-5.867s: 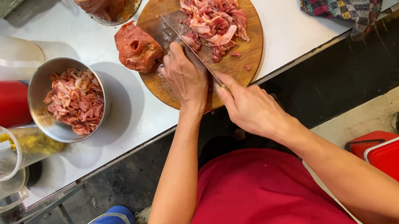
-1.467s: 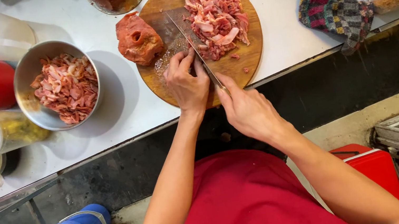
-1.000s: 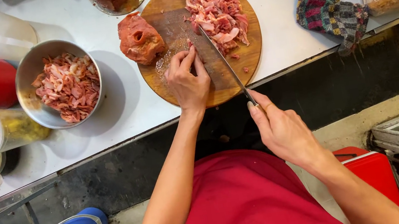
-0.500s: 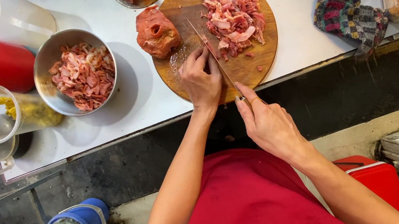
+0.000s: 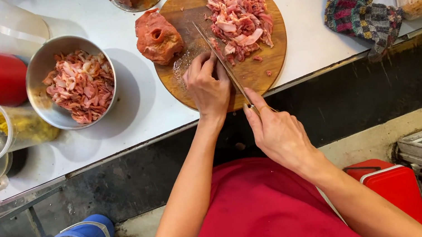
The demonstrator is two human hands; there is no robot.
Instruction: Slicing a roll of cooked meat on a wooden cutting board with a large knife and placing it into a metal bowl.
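Knife work on a round cutting board (image 5: 263,71)
Right hand (image 5: 278,133) clenched around the knife (image 5: 222,63); left hand (image 5: 208,85) pressed flat at its nine o'clock, grasping nothing.

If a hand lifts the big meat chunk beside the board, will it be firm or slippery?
The meat chunk looks moist and glossy, so probably slippery. Its lumpy, folded shape suggests it would sag somewhat. It seems dense, likely heavy for its size.

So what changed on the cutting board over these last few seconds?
The right hand drew the knife back off the board's near edge, then pushed it forward beside the left hand again. Left hand stayed pressed on the board; meat chunk, sliced pile and bowl unchanged.
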